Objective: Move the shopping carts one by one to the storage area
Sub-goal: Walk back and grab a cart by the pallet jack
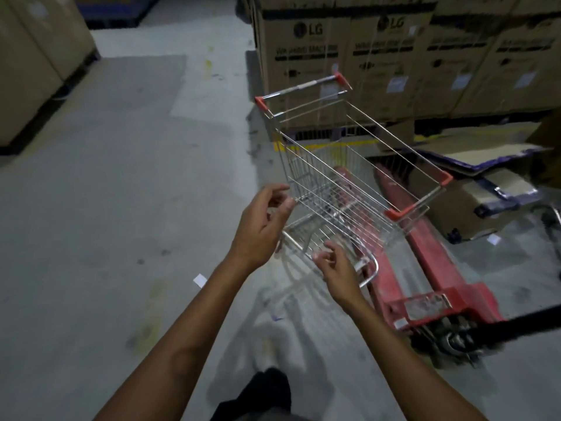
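Note:
A chrome wire shopping cart (pixel 349 177) with red corner bumpers stands tilted in front of me. Its red-ended handle (pixel 303 86) points away toward the boxes. My left hand (pixel 261 226) hovers at the near left corner of the basket, fingers loosely curled, right at the wire and holding nothing. My right hand (pixel 337 268) is lower, by the cart's chrome bottom frame, with fingers spread and relaxed. I cannot tell whether either hand touches the metal.
A red pallet jack (pixel 431 278) lies under and to the right of the cart, its black handle (pixel 516 326) reaching off to the right. Stacked LG cartons (pixel 394 56) wall off the back right. Loose cardboard (pixel 479 205) lies at right; more cartons (pixel 36 56) stand at left beside the grey concrete floor (pixel 121 192).

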Demonstrator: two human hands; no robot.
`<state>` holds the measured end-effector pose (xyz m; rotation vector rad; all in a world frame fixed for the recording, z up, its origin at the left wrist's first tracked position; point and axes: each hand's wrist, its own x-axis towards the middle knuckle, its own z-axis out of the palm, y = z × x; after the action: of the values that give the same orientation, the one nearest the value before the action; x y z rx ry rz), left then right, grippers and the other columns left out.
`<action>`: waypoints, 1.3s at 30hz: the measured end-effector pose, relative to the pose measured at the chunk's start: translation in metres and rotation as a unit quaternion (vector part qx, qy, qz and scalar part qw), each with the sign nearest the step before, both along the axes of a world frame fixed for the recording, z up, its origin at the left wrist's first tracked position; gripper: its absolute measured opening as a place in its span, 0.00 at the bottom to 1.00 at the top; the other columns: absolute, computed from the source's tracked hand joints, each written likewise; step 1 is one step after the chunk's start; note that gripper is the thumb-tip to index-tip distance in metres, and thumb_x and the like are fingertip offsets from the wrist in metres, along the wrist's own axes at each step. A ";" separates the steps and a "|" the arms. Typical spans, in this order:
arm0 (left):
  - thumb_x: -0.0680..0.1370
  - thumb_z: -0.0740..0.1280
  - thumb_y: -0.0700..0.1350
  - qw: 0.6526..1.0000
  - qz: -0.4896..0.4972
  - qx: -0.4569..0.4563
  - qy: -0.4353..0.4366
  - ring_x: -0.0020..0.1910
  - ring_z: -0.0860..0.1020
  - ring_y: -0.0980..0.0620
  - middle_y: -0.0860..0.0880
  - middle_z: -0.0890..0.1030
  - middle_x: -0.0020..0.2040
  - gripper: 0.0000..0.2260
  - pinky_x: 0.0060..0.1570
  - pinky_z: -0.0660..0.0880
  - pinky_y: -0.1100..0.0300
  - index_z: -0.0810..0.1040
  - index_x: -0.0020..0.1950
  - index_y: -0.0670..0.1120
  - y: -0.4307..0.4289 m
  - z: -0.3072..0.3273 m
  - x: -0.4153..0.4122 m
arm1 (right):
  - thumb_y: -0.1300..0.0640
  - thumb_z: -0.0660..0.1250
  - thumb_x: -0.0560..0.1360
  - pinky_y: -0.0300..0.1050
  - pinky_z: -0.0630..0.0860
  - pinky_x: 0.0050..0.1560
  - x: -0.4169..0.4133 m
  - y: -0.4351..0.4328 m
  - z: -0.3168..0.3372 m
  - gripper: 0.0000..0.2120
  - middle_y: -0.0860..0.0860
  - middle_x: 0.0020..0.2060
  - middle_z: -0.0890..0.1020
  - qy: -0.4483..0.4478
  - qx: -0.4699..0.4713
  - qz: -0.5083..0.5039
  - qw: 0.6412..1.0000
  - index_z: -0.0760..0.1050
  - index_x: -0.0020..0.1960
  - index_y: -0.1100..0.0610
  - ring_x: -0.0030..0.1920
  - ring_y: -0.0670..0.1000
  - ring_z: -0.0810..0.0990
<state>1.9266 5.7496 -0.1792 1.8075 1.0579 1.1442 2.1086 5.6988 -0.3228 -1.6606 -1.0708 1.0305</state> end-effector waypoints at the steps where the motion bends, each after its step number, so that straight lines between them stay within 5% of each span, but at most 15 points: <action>1: 0.79 0.60 0.60 1.000 0.000 0.010 -0.011 0.53 0.78 0.60 0.52 0.79 0.54 0.16 0.49 0.73 0.68 0.73 0.62 0.54 0.020 0.004 -0.001 | 0.49 0.69 0.78 0.54 0.79 0.55 0.002 0.019 -0.013 0.21 0.50 0.57 0.78 -0.012 -0.017 0.010 1.000 0.69 0.69 0.50 0.55 0.51 0.79; 9: 0.79 0.60 0.60 1.000 0.017 -0.002 -0.020 0.51 0.77 0.61 0.55 0.78 0.51 0.16 0.46 0.71 0.70 0.73 0.62 0.55 0.223 -0.030 -0.013 | 0.45 0.71 0.76 0.53 0.78 0.55 -0.002 0.205 -0.066 0.21 0.49 0.53 0.80 -0.058 -0.080 0.032 0.995 0.70 0.66 0.47 0.54 0.53 0.81; 16: 0.82 0.62 0.53 0.986 0.005 -0.152 0.063 0.43 0.75 0.68 0.56 0.77 0.47 0.11 0.42 0.67 0.76 0.75 0.61 0.49 0.364 -0.083 -0.025 | 0.50 0.70 0.78 0.54 0.79 0.58 -0.042 0.379 0.039 0.19 0.47 0.55 0.79 0.001 0.029 0.048 0.998 0.70 0.67 0.47 0.54 0.46 0.80; 19: 0.82 0.62 0.57 0.976 -0.010 -0.194 0.098 0.46 0.77 0.61 0.51 0.80 0.50 0.15 0.45 0.70 0.67 0.76 0.60 0.48 0.407 -0.111 -0.031 | 0.47 0.69 0.73 0.48 0.78 0.56 -0.055 0.435 0.092 0.25 0.49 0.58 0.79 0.023 0.105 0.061 0.992 0.70 0.69 0.50 0.54 0.44 0.79; 23: 0.82 0.62 0.58 0.953 -0.024 -0.264 0.146 0.47 0.77 0.56 0.50 0.80 0.51 0.13 0.45 0.71 0.64 0.77 0.56 0.49 0.466 -0.143 -0.040 | 0.44 0.68 0.72 0.42 0.77 0.53 -0.060 0.504 0.125 0.21 0.46 0.59 0.79 0.004 0.165 0.057 0.985 0.70 0.64 0.36 0.53 0.42 0.79; 26: 0.82 0.62 0.56 0.947 -0.042 -0.259 0.184 0.44 0.76 0.62 0.51 0.80 0.48 0.13 0.43 0.69 0.65 0.77 0.53 0.48 0.521 -0.157 -0.046 | 0.46 0.68 0.73 0.40 0.76 0.54 -0.053 0.565 0.124 0.19 0.43 0.57 0.80 -0.006 0.174 0.020 0.984 0.70 0.62 0.37 0.53 0.41 0.80; 30: 0.82 0.62 0.55 0.947 -0.028 -0.249 0.201 0.43 0.75 0.59 0.51 0.79 0.46 0.14 0.42 0.69 0.65 0.79 0.52 0.44 0.615 -0.163 -0.046 | 0.43 0.68 0.70 0.48 0.77 0.57 -0.039 0.664 0.086 0.23 0.43 0.56 0.79 -0.022 0.121 -0.063 0.990 0.71 0.65 0.43 0.54 0.45 0.80; 34: 0.81 0.66 0.52 0.946 -0.029 -0.230 0.225 0.44 0.76 0.56 0.52 0.79 0.48 0.11 0.41 0.69 0.72 0.80 0.55 0.45 0.709 -0.144 -0.029 | 0.45 0.69 0.73 0.55 0.72 0.65 -0.023 0.751 0.040 0.30 0.57 0.66 0.74 -0.085 0.016 -0.149 0.985 0.69 0.71 0.54 0.65 0.60 0.74; 39: 0.78 0.67 0.53 0.961 -0.065 -0.162 0.214 0.41 0.77 0.56 0.49 0.82 0.46 0.10 0.46 0.73 0.61 0.80 0.51 0.47 0.823 -0.108 0.018 | 0.53 0.73 0.72 0.55 0.68 0.65 -0.017 0.822 0.018 0.34 0.58 0.73 0.62 -0.138 -0.043 -0.262 0.954 0.64 0.74 0.57 0.66 0.66 0.67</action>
<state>1.9444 6.5725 -0.2873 1.8631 1.2617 0.4710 2.0917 6.5204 -0.3048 -2.0540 -0.6929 0.5138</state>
